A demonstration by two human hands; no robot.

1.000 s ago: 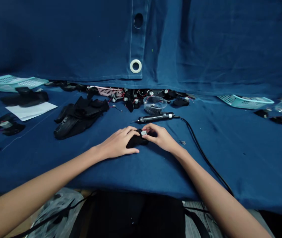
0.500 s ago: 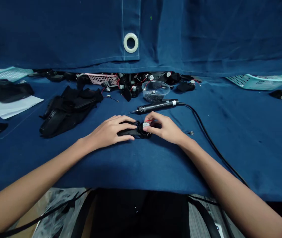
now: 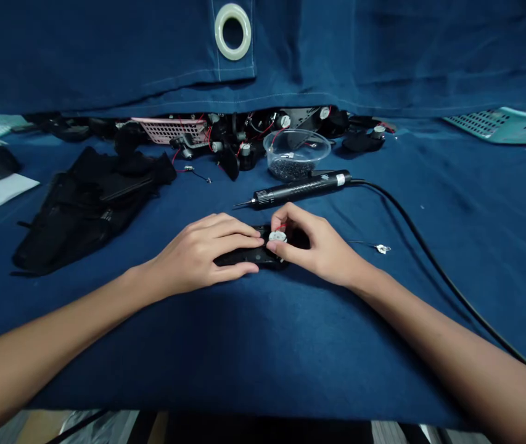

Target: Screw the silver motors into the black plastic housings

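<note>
1. Left hand (image 3: 200,254): fingers curled closed over a black plastic housing (image 3: 239,259).
2. Housing: lying on blue cloth (image 3: 263,345), between both hands.
3. Round silver component (image 3: 277,237): seated on the housing.
4. Right hand (image 3: 320,248): pinching the component.
5. Electric screwdriver (image 3: 299,190): lying just beyond the hands.

Left hand: lying over a black plastic casing (image 3: 244,259), fingers (image 3: 226,227) wrapped across it
Right hand: pinching a round silver component (image 3: 277,237) on the casing (image 3: 313,243)
Just beyond the hands: an electric screwdriver (image 3: 299,190), its black cable (image 3: 443,277) trailing right
Behind that: a clear plastic bowl (image 3: 296,140) holding small black pieces
Left side: a heap of black parts (image 3: 91,209)
Underneath: a blue cloth (image 3: 263,351)
Far edge: a pink basket (image 3: 165,131) and a teal basket (image 3: 498,126)
</note>
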